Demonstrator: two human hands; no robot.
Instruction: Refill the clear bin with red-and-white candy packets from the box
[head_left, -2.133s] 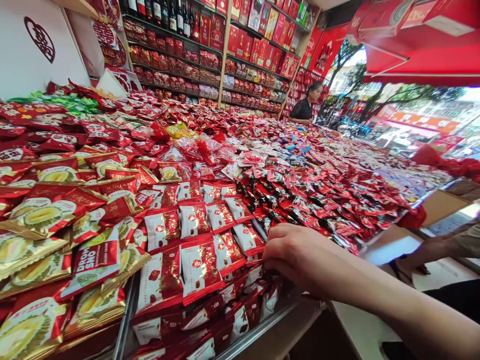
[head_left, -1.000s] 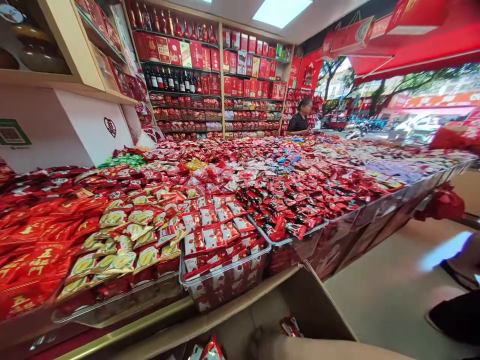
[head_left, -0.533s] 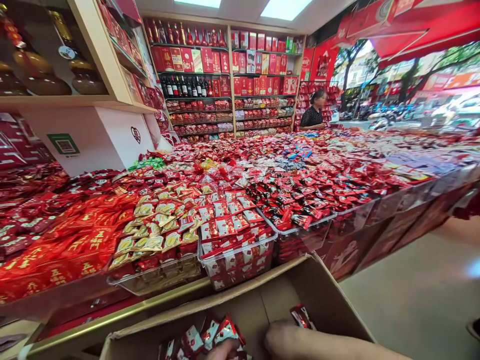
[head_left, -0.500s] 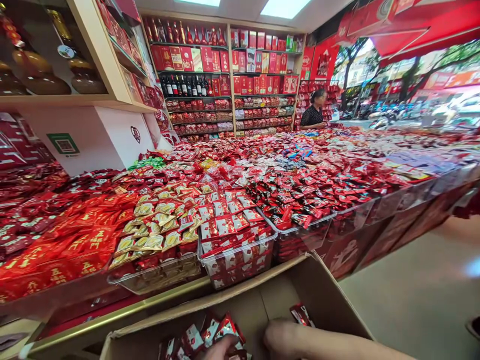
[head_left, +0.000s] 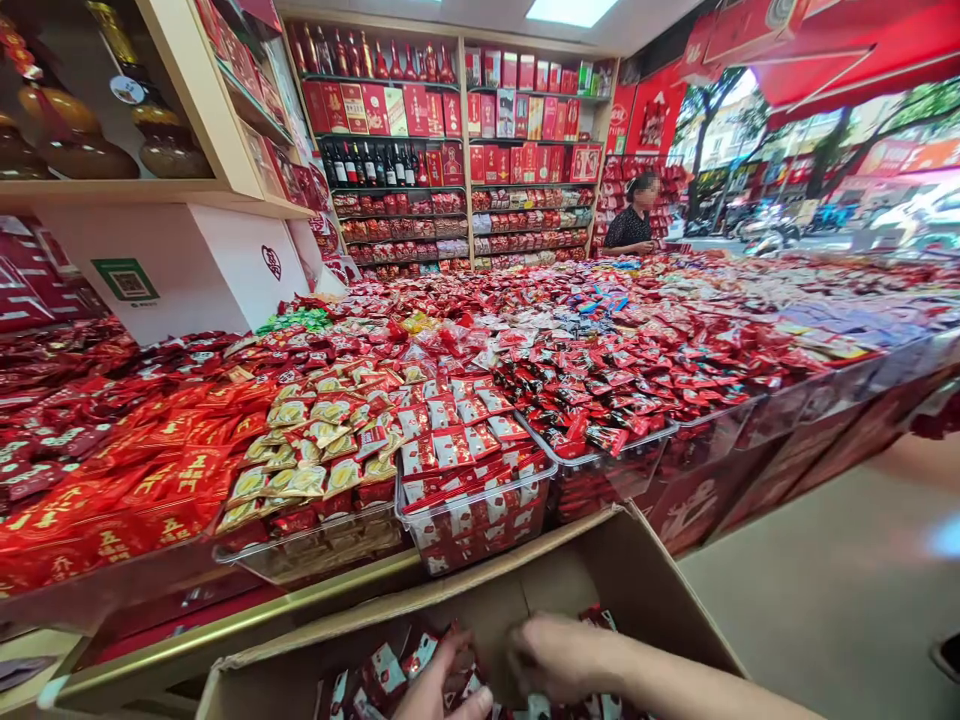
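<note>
Low in the head view stands an open cardboard box (head_left: 420, 612) with small red-and-white candy packets (head_left: 383, 672) inside. My left hand (head_left: 439, 685) reaches into it, thumb and fingers curved around several of these packets. Beside it, to the right, my right hand (head_left: 559, 655) is inside the box too, its fingers curled downward among packets. What lies under those fingers is hidden and slightly blurred. Just beyond the box, a clear plastic bin (head_left: 480, 505) holds neat rows of matching red-and-white packets.
Gold-and-white packets (head_left: 319, 440) and large red packets (head_left: 161, 490) fill the display to the left. Dark red packets (head_left: 600, 395) lie right of the bin. A person (head_left: 628, 230) stands behind the far side. Shelves (head_left: 465, 130) with bottles and boxes line the back; floor (head_left: 817, 560) shows at right.
My left hand has risen further into view, with thumb and fingers now visible around packets. My right hand has shifted slightly left, and more packets show beneath its wrist.
</note>
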